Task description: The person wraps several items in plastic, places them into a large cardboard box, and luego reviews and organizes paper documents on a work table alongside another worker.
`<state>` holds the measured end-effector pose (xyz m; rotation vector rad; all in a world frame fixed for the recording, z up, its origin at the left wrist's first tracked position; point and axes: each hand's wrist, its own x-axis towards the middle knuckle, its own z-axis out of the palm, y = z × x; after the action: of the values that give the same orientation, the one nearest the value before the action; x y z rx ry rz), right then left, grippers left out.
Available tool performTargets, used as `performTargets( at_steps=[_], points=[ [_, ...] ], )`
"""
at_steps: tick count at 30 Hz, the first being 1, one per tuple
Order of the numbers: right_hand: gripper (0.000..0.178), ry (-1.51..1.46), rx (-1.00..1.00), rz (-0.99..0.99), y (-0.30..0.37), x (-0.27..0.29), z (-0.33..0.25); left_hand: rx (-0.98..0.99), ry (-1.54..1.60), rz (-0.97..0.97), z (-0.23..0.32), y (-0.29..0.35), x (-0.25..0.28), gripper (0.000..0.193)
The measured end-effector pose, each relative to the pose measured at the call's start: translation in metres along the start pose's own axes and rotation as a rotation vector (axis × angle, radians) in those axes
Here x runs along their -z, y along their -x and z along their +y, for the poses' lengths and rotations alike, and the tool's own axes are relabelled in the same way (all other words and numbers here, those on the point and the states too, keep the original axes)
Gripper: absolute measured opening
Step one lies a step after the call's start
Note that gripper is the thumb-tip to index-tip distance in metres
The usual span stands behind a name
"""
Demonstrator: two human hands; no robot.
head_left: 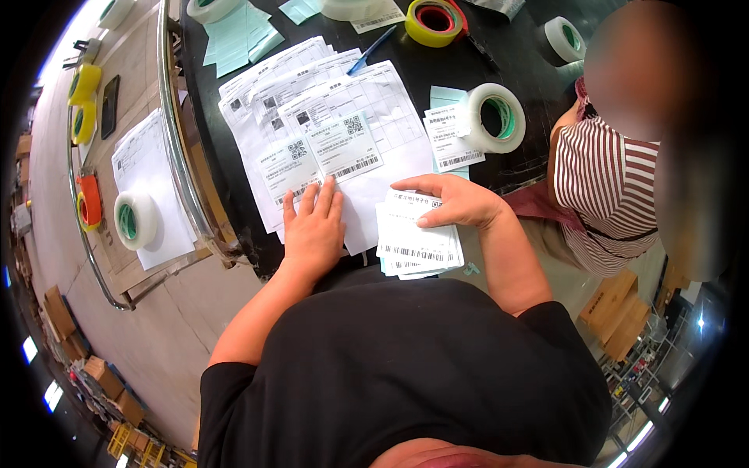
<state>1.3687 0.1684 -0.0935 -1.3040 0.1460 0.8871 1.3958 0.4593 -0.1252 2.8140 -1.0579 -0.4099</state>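
My left hand (314, 232) lies flat with fingers stretched out, the tips resting on the lower edge of two white labels (340, 146) with square codes and bar codes. Those labels lie side by side on a spread of printed paper forms (390, 101). In my right hand (460, 204) is a small stack of labels (413, 234), pinched with the thumb on top, close to the table's near edge. Just beyond it another label (449, 148) lies on pale green backing, partly beneath a roll of clear tape (496, 118).
A blue pen (371, 51) rests on the forms. Yellow tape (433, 22), green slips (234, 39) and another clear roll (565, 39) sit farther back on the black table. A person in a striped top (605, 183) is at the right. A metal-railed cart (168, 117) borders the table's left.
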Motion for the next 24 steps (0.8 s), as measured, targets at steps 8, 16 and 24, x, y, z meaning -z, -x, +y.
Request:
performTargets(
  at_steps=[8,16,24],
  points=[
    [0.073,-0.046,0.038,0.014,0.003,0.002,0.001,-0.024,-0.012,0.019,-0.003,-0.002,0.000,0.055],
    [0.073,-0.130,0.096,0.091,-0.006,-0.005,-0.021,-0.142,0.135,0.063,-0.007,-0.009,0.007,0.051],
    [0.073,-0.121,0.102,0.119,-0.032,-0.003,-0.028,0.270,0.245,0.264,-0.044,-0.012,0.008,0.071]
  ],
)
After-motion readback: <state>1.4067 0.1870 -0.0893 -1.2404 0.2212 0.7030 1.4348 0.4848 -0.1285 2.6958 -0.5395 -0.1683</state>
